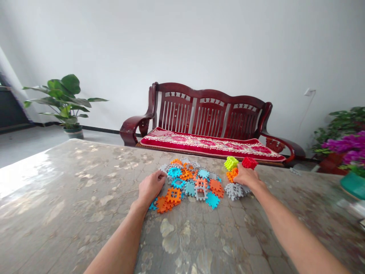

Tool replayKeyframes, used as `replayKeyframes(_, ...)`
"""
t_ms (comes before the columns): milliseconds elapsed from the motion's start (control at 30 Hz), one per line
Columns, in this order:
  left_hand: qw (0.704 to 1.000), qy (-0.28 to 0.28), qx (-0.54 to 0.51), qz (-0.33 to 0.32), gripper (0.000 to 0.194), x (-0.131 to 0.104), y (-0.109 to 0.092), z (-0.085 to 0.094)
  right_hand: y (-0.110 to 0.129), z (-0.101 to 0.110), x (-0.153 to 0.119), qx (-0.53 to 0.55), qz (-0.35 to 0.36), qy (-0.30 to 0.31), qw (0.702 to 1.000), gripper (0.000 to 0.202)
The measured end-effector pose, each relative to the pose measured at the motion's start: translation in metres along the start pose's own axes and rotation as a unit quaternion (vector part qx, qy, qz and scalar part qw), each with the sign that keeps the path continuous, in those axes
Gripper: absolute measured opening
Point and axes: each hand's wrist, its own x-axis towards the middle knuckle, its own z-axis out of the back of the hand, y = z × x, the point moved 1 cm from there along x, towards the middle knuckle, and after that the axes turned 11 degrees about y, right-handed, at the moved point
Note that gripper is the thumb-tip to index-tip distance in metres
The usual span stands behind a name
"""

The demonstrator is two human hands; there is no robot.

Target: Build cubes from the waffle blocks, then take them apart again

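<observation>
Head camera view shows a heap of notched flat tiles (189, 188), orange, blue, teal and grey, lying on the table (176, 243) between the two hands. Just right of the heap sit a yellow-green block (230, 163), an orange block (232, 175), a red block (249, 163) and grey pieces (234, 191). The left hand (152, 185) rests at the heap's left edge, fingers curled; whether it grips a tile, I cannot tell. The right hand (246, 177) reaches among the blocks, beside the orange one; its grip is unclear too. The hands are well apart. Beyond the table stands a dark red wooden bench (209, 114) with a patterned red cushion (211, 144), a potted plant (67, 99) to its left and purple flowers (349, 146) to its right.
</observation>
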Motion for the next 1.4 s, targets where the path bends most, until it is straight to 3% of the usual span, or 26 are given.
replayKeyframes(267, 1.000, -0.002, -0.003, -0.003, 0.029, 0.0001, -0.0001, 0.0006, -0.0036, 0.0035, -0.0012, 0.033, -0.007, -0.013, 0.999, 0.067)
replayKeyframes(533, 1.000, -0.001, -0.001, -0.001, 0.028, 0.0004, 0.0005, 0.0001, -0.0031, 0.0010, -0.0014, -0.003, 0.006, -0.015, 1.000, 0.060)
replayKeyframes(800, 1.000, -0.005, 0.000, -0.007, 0.028, 0.0016, 0.0018, -0.0014, -0.0009, -0.0011, -0.0011, -0.008, 0.006, -0.016, 1.000, 0.072)
replayKeyframes(1167, 1.000, -0.003, -0.006, -0.001, 0.028, -0.0001, -0.0002, 0.0005, -0.0015, 0.0045, -0.0064, 0.015, 0.002, -0.025, 1.000, 0.065)
replayKeyframes(1400, 1.000, -0.002, -0.001, -0.006, 0.028, -0.0006, -0.0004, 0.0008, -0.0011, 0.0005, -0.0058, -0.009, 0.011, -0.025, 1.000, 0.072)
